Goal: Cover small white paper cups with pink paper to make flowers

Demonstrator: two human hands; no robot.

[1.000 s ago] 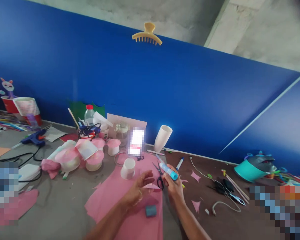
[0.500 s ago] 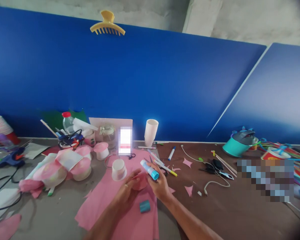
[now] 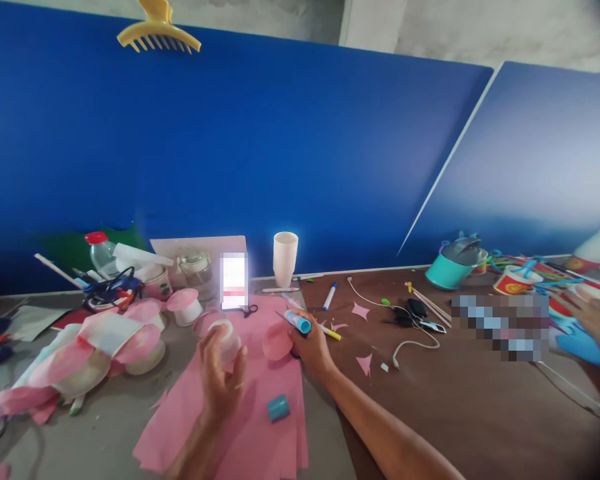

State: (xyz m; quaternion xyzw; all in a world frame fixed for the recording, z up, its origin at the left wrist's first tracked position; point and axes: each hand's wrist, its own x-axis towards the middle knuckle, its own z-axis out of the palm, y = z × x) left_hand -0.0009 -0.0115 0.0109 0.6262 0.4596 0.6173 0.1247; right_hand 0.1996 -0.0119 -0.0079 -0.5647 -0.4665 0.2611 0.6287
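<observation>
My left hand [image 3: 221, 377] curls around a small white paper cup [image 3: 229, 347], which stands bottom up over the pink paper sheets [image 3: 220, 420]. In my right hand [image 3: 313, 347] is a blue and white glue stick [image 3: 296, 321], its open blue end towards me. A round pink paper piece [image 3: 277, 343] sits against the fingers of my right hand; whether they pinch it, I cannot tell. The teal glue stick cap [image 3: 279, 408] lies on the sheets nearer to me. Behind my hands lie dark-handled scissors [image 3: 245, 311].
A lit phone [image 3: 234, 280] and a stack of white cups [image 3: 285, 259] stand by the blue partition [image 3: 260, 147]. Pink-covered cups [image 3: 105, 340] crowd the left. Markers, paper scraps, a cable [image 3: 415, 345] and a teal cup [image 3: 447, 268] lie right. Another person's hand [image 3: 597, 323] shows at the right edge.
My left hand has let go of the round pink paper and moved left to the white paper cup. The glue stick stays in my right hand. The view has turned slightly right.
</observation>
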